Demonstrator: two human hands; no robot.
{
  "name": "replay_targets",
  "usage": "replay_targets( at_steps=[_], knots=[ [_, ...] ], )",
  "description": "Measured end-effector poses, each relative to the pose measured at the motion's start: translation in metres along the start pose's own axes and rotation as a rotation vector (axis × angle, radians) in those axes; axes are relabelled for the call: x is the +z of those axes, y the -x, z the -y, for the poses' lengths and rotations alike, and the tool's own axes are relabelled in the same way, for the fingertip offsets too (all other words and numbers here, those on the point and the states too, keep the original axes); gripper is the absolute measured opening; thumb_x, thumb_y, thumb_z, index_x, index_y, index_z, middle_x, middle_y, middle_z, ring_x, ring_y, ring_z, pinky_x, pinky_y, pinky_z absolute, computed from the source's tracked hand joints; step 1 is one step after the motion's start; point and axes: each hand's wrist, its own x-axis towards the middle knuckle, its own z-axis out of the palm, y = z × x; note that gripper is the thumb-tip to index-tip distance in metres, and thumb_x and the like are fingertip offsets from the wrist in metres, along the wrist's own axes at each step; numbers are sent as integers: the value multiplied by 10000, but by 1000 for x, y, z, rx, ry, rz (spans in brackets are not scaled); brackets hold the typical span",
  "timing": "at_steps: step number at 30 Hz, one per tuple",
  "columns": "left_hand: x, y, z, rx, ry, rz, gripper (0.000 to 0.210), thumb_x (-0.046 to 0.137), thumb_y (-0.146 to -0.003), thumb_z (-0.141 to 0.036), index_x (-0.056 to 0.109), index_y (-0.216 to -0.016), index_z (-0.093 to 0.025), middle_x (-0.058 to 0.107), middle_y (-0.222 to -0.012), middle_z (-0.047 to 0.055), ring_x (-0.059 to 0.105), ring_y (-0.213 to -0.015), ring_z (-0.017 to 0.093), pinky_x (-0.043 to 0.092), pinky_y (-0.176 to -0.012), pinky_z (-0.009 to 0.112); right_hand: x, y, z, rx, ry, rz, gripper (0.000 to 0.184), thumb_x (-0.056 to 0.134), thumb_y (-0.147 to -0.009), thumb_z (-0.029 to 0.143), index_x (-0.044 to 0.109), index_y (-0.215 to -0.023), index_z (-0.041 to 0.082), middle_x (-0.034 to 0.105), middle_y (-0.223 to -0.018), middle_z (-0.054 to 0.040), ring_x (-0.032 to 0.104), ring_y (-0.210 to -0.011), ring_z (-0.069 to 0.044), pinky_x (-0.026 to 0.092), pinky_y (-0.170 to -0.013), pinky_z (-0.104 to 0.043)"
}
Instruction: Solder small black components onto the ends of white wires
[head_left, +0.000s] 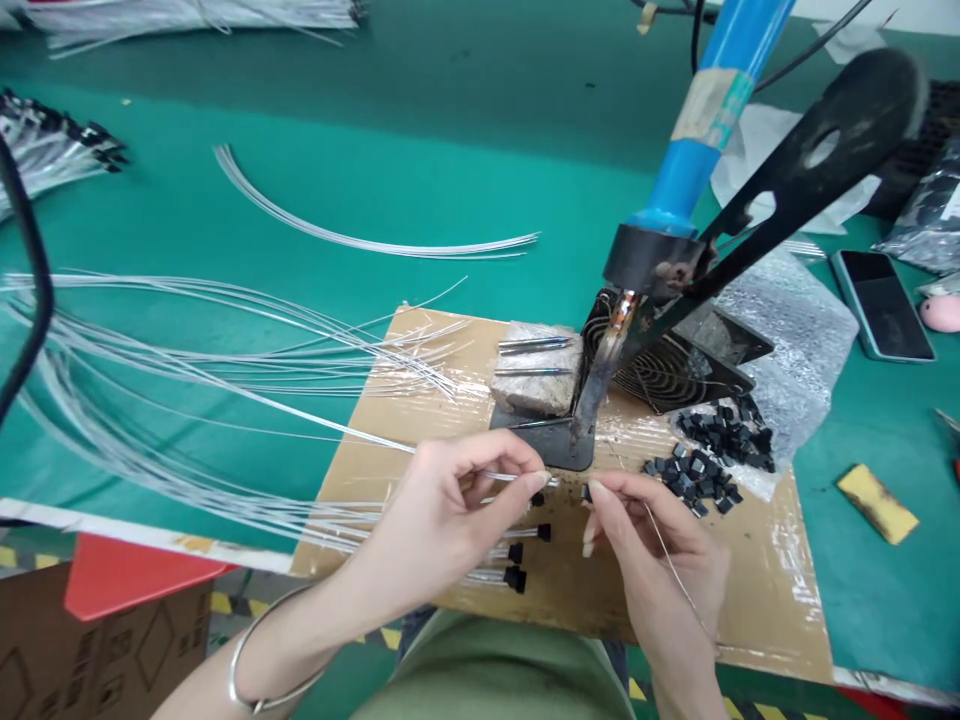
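My left hand point(469, 500) is closed in a pinch on thin white wires point(360, 432), whose short ends poke out past the fingertips. Across a small gap, my right hand point(664, 550) pinches a small black block point(587, 492) between thumb and forefinger. A thin solder wire point(671, 565) also runs through the right hand. Just beyond both hands, a soldering iron point(675, 190) with a blue handle is held tip-down in a black metal stand point(810, 180). Wires with black ends point(516, 578) lie below the left hand, partly hidden by it.
Loose black blocks point(694, 475) are piled right of the iron. A worn block point(536, 385) carries metal pins, beside a black fan point(660, 360). White wires point(165, 330) spread leftward off the brown board point(765, 600). A phone point(881, 303) and yellow sponge point(877, 503) lie at right.
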Motion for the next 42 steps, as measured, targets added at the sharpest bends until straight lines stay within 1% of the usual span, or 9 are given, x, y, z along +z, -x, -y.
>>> replay_targets(
  at_steps=[5,10,15,17,23,27,35,37,42],
  knots=[
    [1,-1,-1,15,33,-27,167,698,-903,-267,777,-807,-155,738,-720,29,550,-609,117,392,-550,219,1,-2,-1,0,-7,7,52,820,-895,211,848,-862,241,718,-609,22,659,-483,-90,562,-499,-137],
    [2,-2,-1,-4,33,-28,172,700,-895,-282,761,-799,-153,727,-723,30,564,-630,127,411,-564,223,1,-1,-1,25,-34,32,55,819,-917,238,848,-871,239,719,-607,19,649,-482,-89,558,-501,-144],
    [1,-1,0,-50,-17,12,215,676,-914,-351,750,-833,-166,668,-697,17,463,-579,123,312,-520,255,3,0,0,67,-74,33,38,832,-920,260,854,-893,247,719,-592,22,651,-483,-90,555,-510,-144],
    [1,0,0,-65,-24,19,237,669,-923,-378,742,-837,-170,648,-693,18,454,-577,128,298,-520,264,5,0,-1,87,-93,24,44,836,-926,276,855,-892,256,717,-595,27,646,-485,-79,550,-519,-132],
    [1,1,-5,-40,29,46,218,670,-932,-361,732,-850,-169,744,-861,78,584,-684,161,384,-575,272,10,-2,-1,99,-143,48,43,841,-914,258,857,-875,258,712,-587,31,637,-467,-68,538,-501,-107],
    [3,0,-6,-22,89,77,201,673,-956,-328,724,-847,-168,749,-842,65,606,-700,156,438,-607,258,13,-2,-1,117,-188,45,44,844,-916,256,858,-874,261,713,-589,38,625,-450,-60,530,-470,-93],
    [6,-1,-6,-14,143,63,170,687,-954,-269,721,-826,-162,754,-827,56,610,-695,144,478,-629,239,12,-1,-3,125,-186,50,98,854,-918,301,831,-866,221,691,-592,30,617,-450,-78,534,-447,-125],
    [7,-1,-7,-19,156,61,159,692,-948,-260,721,-829,-159,757,-838,61,622,-703,146,490,-637,240,13,-1,0,153,-183,48,114,856,-913,318,827,-863,220,689,-598,29,609,-454,-80,535,-450,-138],
    [8,-1,-8,-16,204,56,143,713,-920,-230,704,-793,-164,759,-832,54,641,-721,142,515,-659,227,14,2,12,303,-188,25,129,853,-894,334,816,-851,218,702,-671,22,598,-509,-81,543,-502,-167]
  ],
)
